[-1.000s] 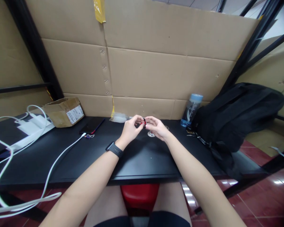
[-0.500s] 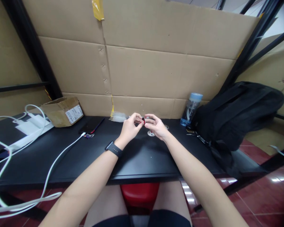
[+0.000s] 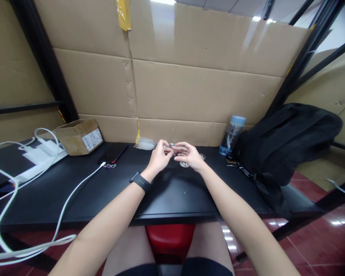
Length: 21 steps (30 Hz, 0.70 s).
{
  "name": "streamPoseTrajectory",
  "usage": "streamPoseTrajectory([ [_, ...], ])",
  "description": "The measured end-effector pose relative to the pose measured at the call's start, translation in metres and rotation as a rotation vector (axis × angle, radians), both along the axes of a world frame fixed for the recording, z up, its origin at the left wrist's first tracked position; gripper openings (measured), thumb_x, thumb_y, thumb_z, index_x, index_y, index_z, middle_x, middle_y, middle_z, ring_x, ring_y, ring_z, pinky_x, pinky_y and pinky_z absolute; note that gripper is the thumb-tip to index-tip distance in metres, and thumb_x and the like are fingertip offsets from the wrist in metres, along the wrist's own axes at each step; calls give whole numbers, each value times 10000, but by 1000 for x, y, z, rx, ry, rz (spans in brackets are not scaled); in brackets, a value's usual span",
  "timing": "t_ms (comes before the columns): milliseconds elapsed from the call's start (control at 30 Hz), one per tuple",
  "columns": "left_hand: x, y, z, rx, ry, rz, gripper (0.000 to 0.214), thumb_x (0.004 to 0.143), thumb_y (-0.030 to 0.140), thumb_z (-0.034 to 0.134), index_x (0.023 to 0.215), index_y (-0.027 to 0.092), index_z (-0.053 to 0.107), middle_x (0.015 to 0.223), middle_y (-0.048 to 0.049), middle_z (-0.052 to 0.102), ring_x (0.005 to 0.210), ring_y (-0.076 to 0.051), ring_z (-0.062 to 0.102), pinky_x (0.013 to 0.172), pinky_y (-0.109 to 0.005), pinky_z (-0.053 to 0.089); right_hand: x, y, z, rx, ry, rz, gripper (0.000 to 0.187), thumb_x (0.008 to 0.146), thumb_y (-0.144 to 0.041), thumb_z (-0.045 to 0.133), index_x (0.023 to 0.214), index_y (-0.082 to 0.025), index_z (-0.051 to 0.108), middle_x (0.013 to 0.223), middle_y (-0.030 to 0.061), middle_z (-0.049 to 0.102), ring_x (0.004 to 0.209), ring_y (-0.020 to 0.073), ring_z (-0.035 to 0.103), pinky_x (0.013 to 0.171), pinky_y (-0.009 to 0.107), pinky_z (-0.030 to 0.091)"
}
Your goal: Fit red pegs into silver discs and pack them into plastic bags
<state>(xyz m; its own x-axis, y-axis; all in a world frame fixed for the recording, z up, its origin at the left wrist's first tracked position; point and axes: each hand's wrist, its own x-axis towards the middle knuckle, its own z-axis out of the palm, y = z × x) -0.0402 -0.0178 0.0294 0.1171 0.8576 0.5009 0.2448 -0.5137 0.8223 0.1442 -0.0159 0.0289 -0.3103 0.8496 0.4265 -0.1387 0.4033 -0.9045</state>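
Over the back half of the black desk (image 3: 172, 195), my two hands meet fingertip to fingertip. My left hand (image 3: 160, 158), below a wrist with a black watch (image 3: 140, 181), pinches a small dark piece with a bit of red (image 3: 174, 153). From the other side my right hand (image 3: 191, 156) closes its fingers on the same piece, which they largely cover, so its kind is unclear. Under the right hand lies a shiny round disc (image 3: 184, 164); a second disc (image 3: 202, 156) shows partly behind that hand.
Left on the desk are an open cardboard box (image 3: 78, 137), white chargers and cables (image 3: 43, 153), and a phone (image 3: 110, 153). A clear plastic packet (image 3: 145, 143) lies by the cardboard wall. At right stand a water bottle (image 3: 232, 135) and a black backpack (image 3: 287, 142).
The view has tilted up slightly. The fingers have shifted around the small piece, and less of its red shows now. Both hands stay in nearly the same place.
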Motion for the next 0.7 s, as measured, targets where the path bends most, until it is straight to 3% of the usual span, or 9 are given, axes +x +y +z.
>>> streamPoseTrajectory([
  [133,5,5,-6,-159,-215,-150,350,805,183,688,971,237,385,840,-12,752,831,-189,754,813,-318,541,-1,0,1,6,-26,-63,458,533,-261,947,920,-202,709,1072,87,781,1080,277,719,997,435,541],
  [233,7,2,-4,-172,-244,-201,377,793,202,709,976,240,381,841,-11,752,835,-188,753,814,-311,536,-1,0,1,-24,-12,-93,393,491,-289,958,788,-188,721,975,88,794,1066,303,724,981,446,554],
  [333,6,-4,0,-53,-132,-131,352,792,193,701,970,245,402,829,6,747,831,-182,749,805,-290,519,-2,0,0,-66,22,-107,402,452,-305,968,751,-193,725,974,86,797,1044,313,732,963,458,569],
  [467,2,-10,6,85,12,-8,303,816,171,664,984,251,425,855,15,753,879,-181,746,820,-286,493,-2,0,-2,-58,28,-93,368,501,-296,956,783,-193,744,1035,89,794,1071,302,726,986,447,557],
  [567,2,-9,5,90,36,34,329,806,156,671,1002,253,425,855,19,756,865,-180,746,824,-289,487,-1,0,-1,-51,1,-98,397,496,-277,959,821,-188,751,1074,94,787,1044,288,732,984,439,551],
  [700,2,-1,1,44,-55,-18,355,797,191,705,999,247,420,861,6,752,884,-193,751,835,-301,506,0,-3,4,-43,11,-71,378,523,-309,952,826,-181,766,1127,111,773,1051,288,727,977,436,550],
])
